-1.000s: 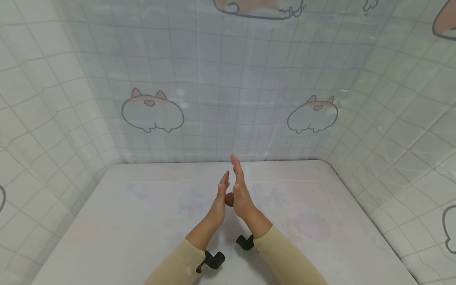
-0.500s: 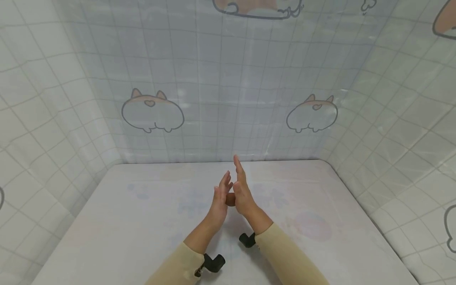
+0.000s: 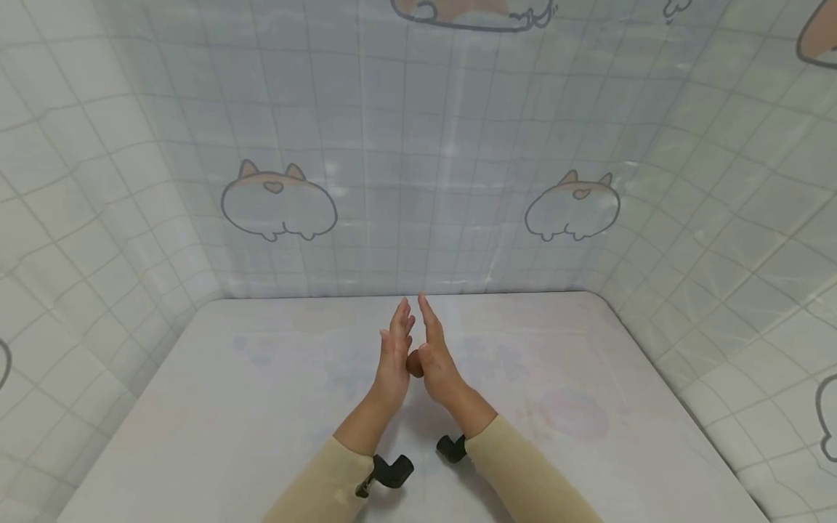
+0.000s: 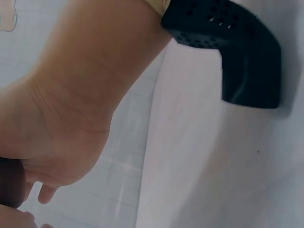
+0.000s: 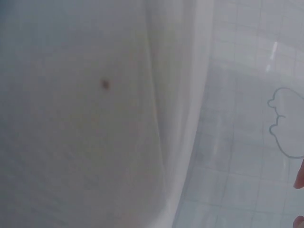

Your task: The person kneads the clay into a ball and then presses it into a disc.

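Between my two palms sits a small smooth brown ball (image 3: 415, 364), its kind not plain from these views. My left hand (image 3: 392, 363) presses on it from the left, fingers straight and pointing forward. From the other side my right hand (image 3: 441, 367) presses with straight fingers, its thumb side overlapping the ball. The fingertips of both hands lean toward each other above the table. In the left wrist view the dark ball (image 4: 10, 183) shows at the left edge, under the left palm (image 4: 61, 142). Only fingertips (image 5: 299, 178) show at the right edge of the right wrist view.
A white table (image 3: 229, 407) with faint coloured prints lies under the hands. Grid-patterned sheets with cartoon animals (image 3: 280, 203) stand behind and on both sides. Black wrist-worn pieces (image 3: 394, 472) stick out from both cuffs, close over the table.
My left hand has slid forward while my right hand has drawn back a little, palms rubbing against each other's motion. Both hands and the ball have shifted slightly left.
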The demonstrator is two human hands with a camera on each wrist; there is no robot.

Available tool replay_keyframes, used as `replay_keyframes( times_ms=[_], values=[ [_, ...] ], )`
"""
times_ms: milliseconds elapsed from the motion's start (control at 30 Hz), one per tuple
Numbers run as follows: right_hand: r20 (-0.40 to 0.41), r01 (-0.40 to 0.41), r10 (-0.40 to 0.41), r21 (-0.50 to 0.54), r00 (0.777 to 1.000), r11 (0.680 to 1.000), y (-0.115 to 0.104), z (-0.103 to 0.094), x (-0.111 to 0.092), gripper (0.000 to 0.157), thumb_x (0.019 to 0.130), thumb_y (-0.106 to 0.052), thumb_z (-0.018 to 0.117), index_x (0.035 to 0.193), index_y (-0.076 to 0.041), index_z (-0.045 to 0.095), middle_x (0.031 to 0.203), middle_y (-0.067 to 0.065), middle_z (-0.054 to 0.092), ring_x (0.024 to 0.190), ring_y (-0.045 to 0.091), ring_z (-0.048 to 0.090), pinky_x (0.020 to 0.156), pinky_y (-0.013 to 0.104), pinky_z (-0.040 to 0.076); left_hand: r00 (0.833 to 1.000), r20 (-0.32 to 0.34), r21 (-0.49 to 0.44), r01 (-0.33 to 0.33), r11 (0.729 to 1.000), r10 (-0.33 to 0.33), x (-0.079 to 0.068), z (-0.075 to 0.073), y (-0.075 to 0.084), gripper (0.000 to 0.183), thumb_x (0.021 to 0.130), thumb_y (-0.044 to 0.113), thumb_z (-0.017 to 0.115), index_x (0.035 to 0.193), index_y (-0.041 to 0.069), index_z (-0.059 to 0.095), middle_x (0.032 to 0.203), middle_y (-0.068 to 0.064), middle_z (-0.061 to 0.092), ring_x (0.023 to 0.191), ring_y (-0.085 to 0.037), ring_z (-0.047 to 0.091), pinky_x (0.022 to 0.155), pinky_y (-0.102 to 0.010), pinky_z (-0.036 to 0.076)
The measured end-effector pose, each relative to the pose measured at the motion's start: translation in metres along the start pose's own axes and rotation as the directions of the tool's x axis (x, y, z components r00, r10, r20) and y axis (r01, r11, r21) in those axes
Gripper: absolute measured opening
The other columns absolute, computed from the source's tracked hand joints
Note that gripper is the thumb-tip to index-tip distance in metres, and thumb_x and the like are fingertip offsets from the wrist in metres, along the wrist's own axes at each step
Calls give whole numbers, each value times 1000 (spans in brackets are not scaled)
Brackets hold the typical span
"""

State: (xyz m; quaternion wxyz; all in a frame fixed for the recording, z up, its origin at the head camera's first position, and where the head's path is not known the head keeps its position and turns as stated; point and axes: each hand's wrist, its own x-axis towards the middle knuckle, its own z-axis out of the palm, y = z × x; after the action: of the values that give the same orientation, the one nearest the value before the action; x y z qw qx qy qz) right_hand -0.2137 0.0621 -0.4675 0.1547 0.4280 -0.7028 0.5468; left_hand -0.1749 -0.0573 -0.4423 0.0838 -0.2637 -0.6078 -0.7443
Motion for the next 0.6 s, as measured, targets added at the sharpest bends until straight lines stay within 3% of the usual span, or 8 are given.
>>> replay_keyframes(
  times_ms=[67, 100, 167, 200, 267, 433, 600],
  values=[
    [-11, 3, -3, -45, 1000, 999, -2, 1, -1, 88, 99, -71, 11, 161, -10, -3, 152, 24, 25, 88, 11, 57, 78, 38, 51, 1000, -21, 50, 1, 999, 0, 2, 0, 0, 82, 100, 68, 2, 161, 14, -3, 167, -7, -1, 152, -30, 4, 116, -62, -1],
    [-17, 5, -6, -67, 1000, 998, -3, 2, -2, 88, 99, -71, 10, 161, -9, -1, 160, 20, 17, 111, 15, 54, 92, 47, 47, 999, -34, 74, 6, 997, -3, 2, -1, 0, 81, 99, 68, 2, 162, 16, -2, 167, -6, 0, 152, -29, 4, 116, -62, 0],
    [-22, 16, -18, -97, 1000, 995, -4, 4, -3, 88, 99, -70, 9, 160, -8, 0, 166, 14, 6, 143, 26, 29, 110, 61, 28, 998, -60, 102, 19, 995, -13, 5, -1, 0, 82, 98, 70, 2, 162, 19, -1, 167, -4, 1, 152, -27, 4, 116, -63, 0],
    [-22, 28, -30, -95, 999, 995, -5, 4, -3, 87, 100, -69, 9, 160, -7, 0, 167, 13, 3, 150, 31, 12, 113, 65, 17, 997, -74, 107, 28, 994, -20, 6, -1, 0, 83, 98, 72, 2, 162, 20, 0, 167, -3, 2, 152, -26, 4, 116, -62, -1],
    [-16, 63, -64, -82, 998, 995, -6, 6, -4, 87, 101, -67, 9, 159, -3, -1, 166, 16, 2, 152, 34, 6, 117, 61, 14, 995, -95, 108, 41, 993, -31, 9, -1, 0, 84, 97, 73, 3, 162, 21, 1, 167, -3, 3, 152, -25, 3, 116, -62, -2],
    [-26, 136, -137, -32, 990, 990, -9, 8, -4, 84, 104, -61, 9, 157, 4, -3, 165, 21, 2, 151, 35, 9, 122, 41, 11, 988, -138, 123, 88, 989, -71, 12, -2, -3, 85, 94, 77, 4, 162, 26, 3, 167, -5, 7, 153, -23, 4, 117, -62, -3],
    [-60, 183, -182, 18, 982, 983, -18, 7, 0, 82, 106, -59, 9, 156, 4, -6, 163, 26, 6, 151, 37, 10, 122, 37, 12, 981, -158, 121, 134, 984, -114, 13, -1, -10, 87, 91, 82, 7, 162, 31, 5, 167, -7, 7, 153, -26, 3, 115, -66, 0]
  ],
)
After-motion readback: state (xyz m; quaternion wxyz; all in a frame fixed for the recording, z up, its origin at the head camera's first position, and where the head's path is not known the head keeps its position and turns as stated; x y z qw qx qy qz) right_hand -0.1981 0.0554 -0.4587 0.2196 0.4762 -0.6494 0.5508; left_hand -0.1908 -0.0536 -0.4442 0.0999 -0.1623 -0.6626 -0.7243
